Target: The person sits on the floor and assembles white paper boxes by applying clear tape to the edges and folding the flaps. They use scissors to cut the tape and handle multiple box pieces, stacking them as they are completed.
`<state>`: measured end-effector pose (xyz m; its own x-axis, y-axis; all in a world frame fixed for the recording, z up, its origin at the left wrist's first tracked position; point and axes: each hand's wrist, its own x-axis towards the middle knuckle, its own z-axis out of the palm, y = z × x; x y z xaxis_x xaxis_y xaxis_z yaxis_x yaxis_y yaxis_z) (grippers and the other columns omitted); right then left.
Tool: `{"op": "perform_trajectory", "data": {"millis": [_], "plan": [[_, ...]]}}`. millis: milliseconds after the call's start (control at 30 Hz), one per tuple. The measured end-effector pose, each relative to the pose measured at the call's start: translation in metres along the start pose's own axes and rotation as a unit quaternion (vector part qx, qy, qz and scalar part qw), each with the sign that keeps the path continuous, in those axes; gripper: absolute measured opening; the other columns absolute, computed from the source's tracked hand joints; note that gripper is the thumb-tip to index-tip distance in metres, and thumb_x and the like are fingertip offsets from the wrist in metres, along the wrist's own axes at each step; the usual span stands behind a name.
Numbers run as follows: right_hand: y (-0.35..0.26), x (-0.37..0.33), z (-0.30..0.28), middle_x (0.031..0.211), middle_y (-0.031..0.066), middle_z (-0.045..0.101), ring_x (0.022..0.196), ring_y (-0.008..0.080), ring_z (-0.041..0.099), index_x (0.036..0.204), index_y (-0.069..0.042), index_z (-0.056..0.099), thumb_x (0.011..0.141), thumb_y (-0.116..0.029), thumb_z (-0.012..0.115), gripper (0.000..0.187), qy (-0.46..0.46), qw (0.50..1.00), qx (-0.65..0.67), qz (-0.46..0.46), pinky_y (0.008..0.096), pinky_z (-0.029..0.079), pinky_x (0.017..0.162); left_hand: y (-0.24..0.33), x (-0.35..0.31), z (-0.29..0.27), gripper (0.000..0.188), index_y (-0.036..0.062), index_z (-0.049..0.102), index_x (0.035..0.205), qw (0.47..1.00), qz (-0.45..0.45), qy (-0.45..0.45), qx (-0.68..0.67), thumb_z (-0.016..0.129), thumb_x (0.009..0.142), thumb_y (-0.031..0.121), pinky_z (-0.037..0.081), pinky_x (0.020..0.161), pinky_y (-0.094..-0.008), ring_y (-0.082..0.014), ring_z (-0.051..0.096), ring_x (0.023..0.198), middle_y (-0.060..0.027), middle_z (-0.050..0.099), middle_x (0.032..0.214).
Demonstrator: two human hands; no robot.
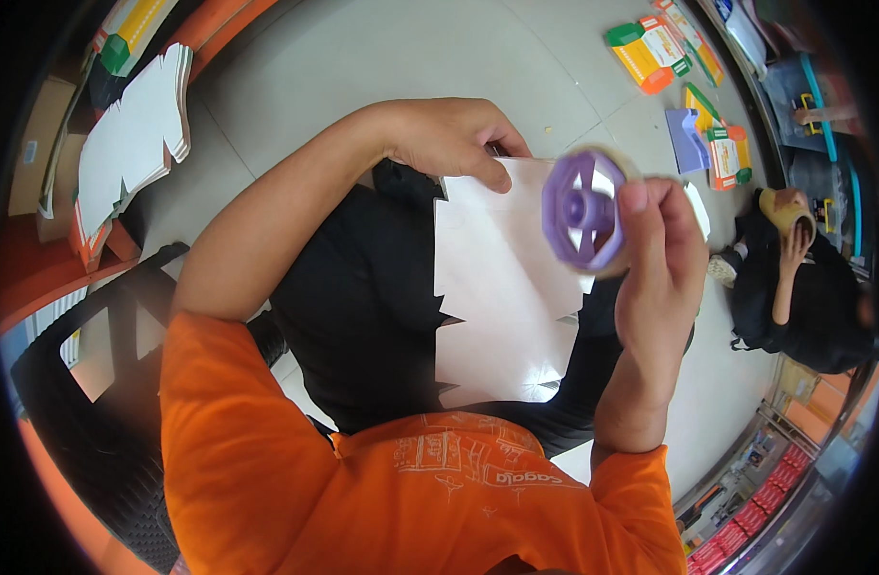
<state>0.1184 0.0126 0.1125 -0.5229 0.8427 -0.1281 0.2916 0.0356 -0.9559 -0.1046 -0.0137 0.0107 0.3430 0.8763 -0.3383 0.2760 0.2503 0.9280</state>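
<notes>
A white die-cut cardboard sheet (pixel 502 335) with notched edges lies across my lap, over black trousers. My left hand (pixel 449 142) grips its far edge, thumb on top and the other fingers curled behind and mostly hidden. Above the right side of the sheet, my right hand (pixel 662 244) holds up a roll of tape (pixel 562 213) with a purple spoked core. The thumb presses against its outer side, and the roll is slightly blurred. Whether a loose end of tape is pulled out cannot be seen.
Several white die-cut sheets (pixel 123 153) are stacked at the left, near a black woven chair (pixel 94 383). Green, yellow and orange cardboard boxes (pixel 650 56) and a purple piece (pixel 686 142) lie on the floor at far right. Another person (pixel 794 307) in black sits at right.
</notes>
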Motion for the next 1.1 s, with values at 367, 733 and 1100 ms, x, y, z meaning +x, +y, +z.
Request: {"op": "perform_trajectory", "data": {"millis": [367, 733, 1100], "plan": [[0.052, -0.054, -0.006, 0.064, 0.004, 0.052, 0.054, 0.0105, 0.048, 0.082, -0.002, 0.053, 0.094, -0.019, 0.068, 0.026, -0.026, 0.987, -0.159, -0.006, 0.0262, 0.041, 0.051, -0.003, 0.006, -0.002, 0.044, -0.0086, 0.058, 0.127, 0.999, 0.011, -0.025, -0.022, 0.064, 0.085, 0.004, 0.049, 0.097, -0.0322, -0.0213, 0.063, 0.107, -0.0156, 0.067, 0.117], [0.064, -0.044, 0.007, 0.06, 0.0127, 0.053, 0.048, 0.0285, 0.054, 0.08, -0.001, 0.052, 0.09, -0.023, 0.07, 0.03, 0.005, 0.973, -0.226, -0.038, 0.0368, 0.044, 0.048, 0.003, 0.015, 0.008, 0.039, -0.005, 0.067, 0.116, 0.998, -0.022, 0.047, -0.044, 0.067, 0.089, 0.024, 0.049, 0.084, -0.0274, -0.0181, 0.063, 0.095, -0.0125, 0.069, 0.105], [0.074, -0.041, 0.003, 0.062, 0.0146, 0.054, 0.051, 0.031, 0.057, 0.076, 0.0, 0.051, 0.09, -0.024, 0.069, 0.033, 0.002, 0.979, -0.202, -0.043, 0.039, 0.045, 0.049, 0.018, 0.025, 0.027, 0.043, -0.0024, 0.069, 0.105, 0.987, -0.097, 0.101, 0.084, 0.066, 0.094, 0.038, 0.047, 0.069, -0.0288, -0.0132, 0.057, 0.074, -0.0073, 0.067, 0.083]]}}
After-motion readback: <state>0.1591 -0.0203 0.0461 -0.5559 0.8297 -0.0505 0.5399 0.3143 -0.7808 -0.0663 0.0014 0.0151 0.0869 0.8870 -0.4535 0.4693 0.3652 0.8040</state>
